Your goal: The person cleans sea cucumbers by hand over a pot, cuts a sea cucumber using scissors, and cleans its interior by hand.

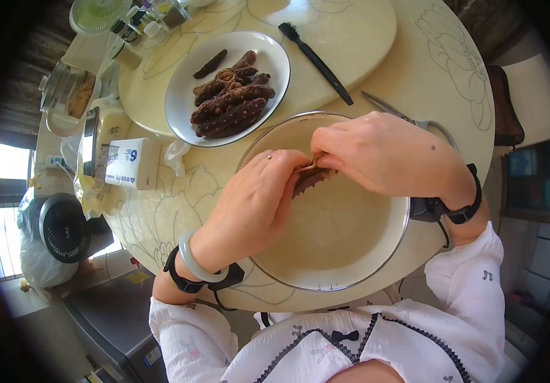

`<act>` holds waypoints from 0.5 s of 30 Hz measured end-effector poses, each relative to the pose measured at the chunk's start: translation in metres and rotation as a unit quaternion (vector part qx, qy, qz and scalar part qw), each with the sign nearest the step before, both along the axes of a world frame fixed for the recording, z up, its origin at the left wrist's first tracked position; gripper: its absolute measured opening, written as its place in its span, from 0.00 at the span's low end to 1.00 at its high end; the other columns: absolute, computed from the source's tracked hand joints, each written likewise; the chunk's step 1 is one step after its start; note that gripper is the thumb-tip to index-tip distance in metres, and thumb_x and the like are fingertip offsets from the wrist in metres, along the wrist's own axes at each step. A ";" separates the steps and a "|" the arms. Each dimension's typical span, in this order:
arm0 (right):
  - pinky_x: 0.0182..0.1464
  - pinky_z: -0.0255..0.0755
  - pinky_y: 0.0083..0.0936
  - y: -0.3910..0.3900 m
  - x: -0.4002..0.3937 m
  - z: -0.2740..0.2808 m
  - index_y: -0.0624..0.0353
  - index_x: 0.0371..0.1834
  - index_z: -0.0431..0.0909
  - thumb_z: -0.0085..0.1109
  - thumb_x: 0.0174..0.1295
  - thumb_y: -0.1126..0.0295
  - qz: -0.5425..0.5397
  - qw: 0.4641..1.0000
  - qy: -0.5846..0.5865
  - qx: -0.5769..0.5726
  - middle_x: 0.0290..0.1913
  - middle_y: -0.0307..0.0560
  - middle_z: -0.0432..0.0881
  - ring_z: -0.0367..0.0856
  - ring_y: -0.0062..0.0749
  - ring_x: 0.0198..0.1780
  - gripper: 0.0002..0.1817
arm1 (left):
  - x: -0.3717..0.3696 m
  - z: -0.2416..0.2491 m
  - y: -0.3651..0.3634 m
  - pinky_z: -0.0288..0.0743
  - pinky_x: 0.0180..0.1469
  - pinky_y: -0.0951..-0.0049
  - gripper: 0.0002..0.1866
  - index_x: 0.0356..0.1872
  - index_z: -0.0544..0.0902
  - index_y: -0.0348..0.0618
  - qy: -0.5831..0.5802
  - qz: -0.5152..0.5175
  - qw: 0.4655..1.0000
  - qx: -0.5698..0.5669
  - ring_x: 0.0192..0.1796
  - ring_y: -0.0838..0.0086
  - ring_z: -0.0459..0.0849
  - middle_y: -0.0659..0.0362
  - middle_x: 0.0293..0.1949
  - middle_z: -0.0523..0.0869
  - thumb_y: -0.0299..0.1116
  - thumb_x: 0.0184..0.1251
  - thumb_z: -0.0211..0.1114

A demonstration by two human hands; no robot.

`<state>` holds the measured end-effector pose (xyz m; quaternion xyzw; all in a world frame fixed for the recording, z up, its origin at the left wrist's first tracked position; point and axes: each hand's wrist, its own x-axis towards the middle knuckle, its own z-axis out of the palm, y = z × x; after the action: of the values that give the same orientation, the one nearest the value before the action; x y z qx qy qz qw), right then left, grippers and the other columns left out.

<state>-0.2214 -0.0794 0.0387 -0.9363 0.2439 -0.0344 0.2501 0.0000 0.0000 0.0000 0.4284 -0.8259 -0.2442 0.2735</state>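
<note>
Over a wide white basin [339, 249] with a dark rim, both hands hold one dark brown sea cucumber [307, 182]. My left hand [246, 191] is closed, its fingers gripping the near side of it. From the other side my right hand [380, 153] pinches a pale inner edge between thumb and fingers. Much of the sea cucumber is hidden by the fingers; its spiky lower edge shows. Beyond the basin, a white plate [179, 102] bears several more sea cucumbers [233, 108], piled together, with a smaller one lying apart at the plate's upper left.
A black brush [316, 62] lies on the turntable [351, 32]. Scissors [386, 107] rest behind the basin, partly hidden by my right hand. To the left stand a tissue pack [132, 164], a crumpled tissue [176, 157], a glass pot [67, 92] and several small jars [125, 54].
</note>
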 end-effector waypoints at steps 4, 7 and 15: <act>0.42 0.77 0.42 -0.003 0.000 -0.010 0.64 0.39 0.76 0.56 0.69 0.69 -0.011 0.999 -0.032 -0.009 0.36 0.57 0.83 0.84 0.55 0.41 0.08 | 0.000 0.002 0.000 0.76 0.52 0.60 0.17 0.57 0.75 0.36 -0.010 0.010 1.000 0.008 0.49 0.52 0.81 0.48 0.47 0.82 0.15 0.69 0.57; 0.41 0.75 0.42 -0.004 -0.002 -0.013 0.61 0.40 0.77 0.58 0.70 0.67 -0.018 0.999 -0.031 -0.011 0.35 0.55 0.83 0.83 0.54 0.39 0.08 | -0.001 0.000 0.001 0.75 0.53 0.59 0.19 0.59 0.74 0.36 -0.016 0.007 1.000 0.015 0.50 0.51 0.80 0.47 0.47 0.81 0.15 0.67 0.57; 0.44 0.76 0.43 0.000 0.002 -0.026 0.64 0.41 0.76 0.54 0.70 0.70 0.001 1.000 -0.006 -0.001 0.37 0.57 0.83 0.83 0.55 0.41 0.07 | -0.006 0.005 0.007 0.73 0.59 0.57 0.29 0.66 0.69 0.34 -0.140 0.008 0.990 0.017 0.56 0.49 0.77 0.46 0.51 0.80 0.13 0.60 0.54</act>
<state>-0.2198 -0.0791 0.0126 -0.9365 0.2416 -0.0403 0.2510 -0.0064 0.0073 0.0053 0.4702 -0.8480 -0.1937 0.1493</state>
